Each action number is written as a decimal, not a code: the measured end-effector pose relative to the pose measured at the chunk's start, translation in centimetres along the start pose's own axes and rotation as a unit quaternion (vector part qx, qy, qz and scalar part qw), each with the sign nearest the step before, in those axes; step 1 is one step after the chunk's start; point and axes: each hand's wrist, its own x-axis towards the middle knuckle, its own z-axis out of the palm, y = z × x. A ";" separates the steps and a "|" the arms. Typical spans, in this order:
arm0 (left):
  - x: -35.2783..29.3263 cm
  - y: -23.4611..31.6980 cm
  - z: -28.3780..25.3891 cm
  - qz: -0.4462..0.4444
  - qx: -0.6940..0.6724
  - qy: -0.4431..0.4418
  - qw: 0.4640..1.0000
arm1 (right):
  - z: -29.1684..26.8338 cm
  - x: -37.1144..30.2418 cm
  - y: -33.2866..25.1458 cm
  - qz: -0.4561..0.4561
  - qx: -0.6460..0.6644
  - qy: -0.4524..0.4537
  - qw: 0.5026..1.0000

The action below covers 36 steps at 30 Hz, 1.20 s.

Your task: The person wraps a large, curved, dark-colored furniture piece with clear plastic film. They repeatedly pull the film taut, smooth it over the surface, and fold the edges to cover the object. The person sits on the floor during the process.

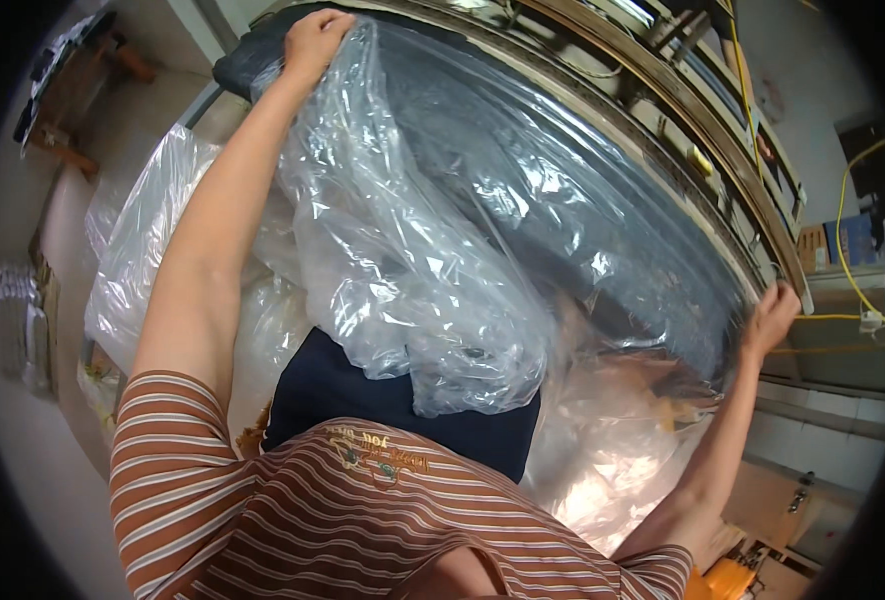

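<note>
My left hand (315, 46) reaches far forward, with its fingers closed on the edge of a clear plastic sheet (393, 230). From there the sheet hangs in loose folds toward my waist. Under a smooth stretch of plastic lies a long dark grey surface (533, 190), running from the far left to the right along a machine. My right hand (771, 318) is stretched out at the right end of that surface, beside the machine's rail, with its fingers bent closed. What it grips there, if anything, is too small to make out.
The machine's long metal and wooden rails (653, 130) curve across the far side. More crumpled clear plastic (623, 440) lies below on the right, and another heap (153, 230) on the left. A yellow cable (843, 230) hangs at the right. Something orange (731, 578) stands lower right.
</note>
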 end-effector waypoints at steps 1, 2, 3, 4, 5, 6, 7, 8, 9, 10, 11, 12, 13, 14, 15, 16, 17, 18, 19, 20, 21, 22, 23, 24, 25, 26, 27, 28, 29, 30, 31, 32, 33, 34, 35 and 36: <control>-0.2 0.4 0.1 -0.012 -0.010 -0.002 1.000 | 0.0 0.9 -6.0 -0.022 0.100 0.011 0.995; -0.4 1.1 0.1 -0.022 -0.019 -0.007 1.000 | -0.3 0.9 -12.1 -0.026 0.164 -0.019 0.986; -0.6 1.3 0.1 -0.032 -0.027 -0.012 0.999 | -0.3 0.5 -18.3 -0.018 0.260 -0.050 0.964; -0.7 1.2 0.2 -0.016 -0.035 0.013 0.999 | -0.6 0.2 -22.7 -0.084 0.284 -0.120 0.947; -0.9 0.9 -0.2 -0.029 -0.040 0.011 0.999 | -0.7 -0.3 -28.0 -0.115 0.335 -0.138 0.925; -0.9 1.4 0.1 -0.041 -0.064 0.007 0.997 | -0.8 -0.5 -31.8 -0.121 0.391 -0.144 0.901; -1.0 1.5 0.2 -0.053 -0.082 0.004 0.995 | -1.6 -0.7 -36.0 -0.093 0.448 -0.203 0.866; -1.0 1.3 0.1 -0.047 -0.082 0.015 0.995 | -1.2 -0.7 -39.6 -0.118 0.457 -0.252 0.845; -0.9 1.1 0.0 -0.040 -0.085 0.027 0.995 | -0.7 -0.7 -43.1 -0.109 0.501 -0.279 0.812; -0.8 1.2 0.0 -0.033 -0.091 0.037 0.995 | 0.0 -0.8 -46.0 -0.134 0.481 -0.266 0.824; -0.7 1.6 0.4 -0.039 -0.100 0.034 0.994 | 0.9 -0.9 -47.8 -0.158 0.456 -0.251 0.839; -0.6 1.8 0.5 -0.045 -0.102 0.031 0.993 | 2.3 -1.0 -49.2 -0.172 0.436 -0.256 0.845; -0.4 1.8 0.7 -0.049 -0.106 0.027 0.993 | 3.4 -0.9 -50.3 -0.185 0.414 -0.259 0.853; -0.4 1.8 0.9 -0.030 -0.104 0.035 0.994 | 4.2 -0.6 -50.6 -0.196 0.391 -0.262 0.860; -0.2 1.1 1.0 -0.022 -0.093 0.047 0.994 | 4.2 -0.1 -50.7 -0.080 0.504 -0.307 0.803; -0.2 0.6 1.1 -0.017 -0.084 0.059 0.995 | 4.1 0.7 -50.0 0.040 0.600 -0.342 0.722; 0.0 0.2 1.3 -0.011 -0.077 0.071 0.994 | 3.7 1.6 -49.1 0.158 0.678 -0.364 0.619; -0.2 0.3 1.1 -0.028 -0.082 0.052 0.995 | 2.4 2.2 -47.6 0.255 0.683 -0.413 0.546; -0.1 0.0 0.6 -0.033 -0.082 0.051 0.995 | 0.7 2.2 -46.0 0.348 0.681 -0.454 0.458; -0.1 0.0 0.4 -0.036 -0.087 0.047 0.994 | -1.3 1.5 -43.2 0.302 0.691 -0.503 0.422; -0.2 -0.2 0.4 -0.038 -0.093 0.043 0.994 | -3.7 0.4 -39.8 0.254 0.698 -0.548 0.384; 0.0 -0.1 1.1 -0.009 -0.105 0.043 0.993 | -6.6 -0.5 -36.0 0.257 0.723 -0.538 0.349; 0.3 -0.5 1.5 -0.004 -0.097 0.033 0.995 | -10.1 -2.0 -31.5 0.237 0.767 -0.463 0.375; 1.0 -1.9 1.8 -0.005 -0.106 0.025 0.994 | -13.3 -2.6 -27.9 0.326 0.796 -0.321 0.396; 1.2 -2.9 2.0 0.032 -0.148 0.029 0.988 | -15.3 -2.5 -26.1 0.197 0.888 -0.259 0.324; 1.1 -2.7 2.9 0.021 -0.112 0.018 0.993 | -18.7 -1.9 -24.4 0.064 0.949 -0.210 0.227; 0.4 -0.9 2.5 -0.032 -0.106 -0.010 0.994 | -21.5 -1.1 -24.2 0.016 0.980 -0.198 -0.002; 1.1 -2.1 1.8 -0.013 -0.095 -0.002 0.995 | -23.3 -1.3 -21.8 -0.008 0.981 -0.161 0.110; 1.4 -2.7 1.7 -0.005 -0.093 0.011 0.996 | -25.3 -1.8 -18.4 -0.026 0.967 -0.120 0.225; 1.5 -2.9 2.0 -0.002 -0.101 0.004 0.995 | -27.0 -2.6 -15.8 -0.003 0.959 -0.099 0.265; 2.2 -3.7 1.8 0.010 -0.070 0.012 0.997 | -28.0 -3.5 -13.4 0.017 0.952 -0.076 0.296; 1.3 -2.2 2.3 0.004 -0.073 -0.006 0.997 | -29.9 -4.5 -11.0 0.046 0.937 -0.053 0.342; 1.7 -2.7 2.3 0.008 -0.085 -0.011 0.996 | -31.3 -5.3 -8.4 0.069 0.923 -0.030 0.377; 2.0 -3.0 2.6 0.003 -0.085 -0.027 0.996 | -30.8 -6.4 -6.3 0.085 0.863 0.056 0.494; 2.6 -4.3 2.3 0.011 -0.115 -0.042 0.992 | -29.5 -7.5 -4.0 0.124 0.782 0.133 0.596; 2.9 -5.0 2.3 0.007 -0.073 -0.041 0.996 | -27.6 -7.9 -5.2 0.180 0.658 0.137 0.718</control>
